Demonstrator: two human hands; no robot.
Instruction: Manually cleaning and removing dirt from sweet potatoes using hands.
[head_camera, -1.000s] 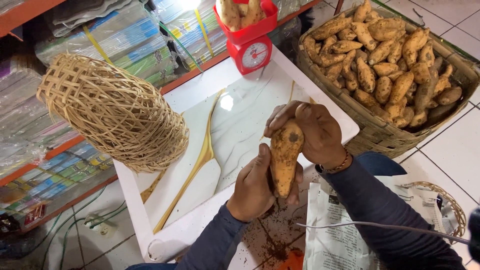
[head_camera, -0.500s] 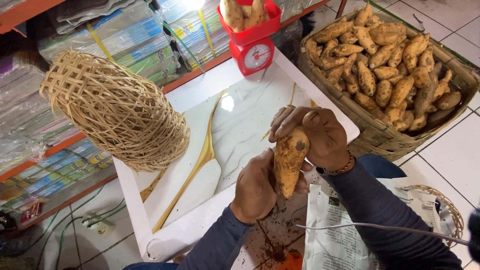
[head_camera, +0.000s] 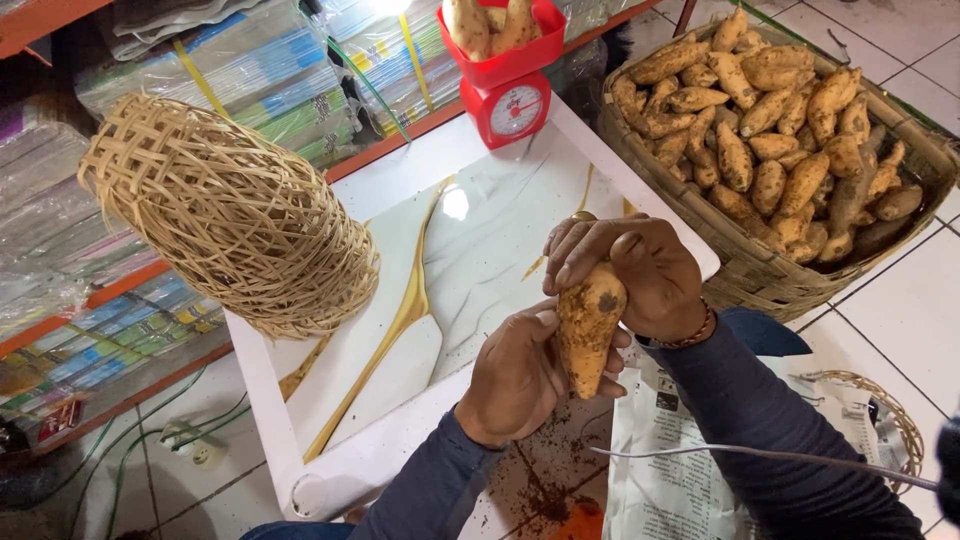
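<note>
An orange-brown sweet potato (head_camera: 588, 335) is held upright over the near edge of a white marbled tabletop (head_camera: 440, 280). My left hand (head_camera: 515, 375) wraps its lower half from the left. My right hand (head_camera: 635, 270) grips its top end, thumb pressed on the upper side. Both forearms wear dark blue sleeves, and a beaded bracelet sits on my right wrist. Brown dirt crumbs lie on the surface (head_camera: 545, 480) below the potato.
A woven cone-shaped basket (head_camera: 225, 215) lies on its side at the table's left. A red kitchen scale (head_camera: 505, 70) carrying potatoes stands at the back. A large woven basket (head_camera: 780, 150) full of sweet potatoes sits at the right. Printed paper (head_camera: 680, 450) lies near my lap.
The potato has turned slightly in my hands and my right fingers have shifted on its top end. Both hands stay in the same place over the table edge.
</note>
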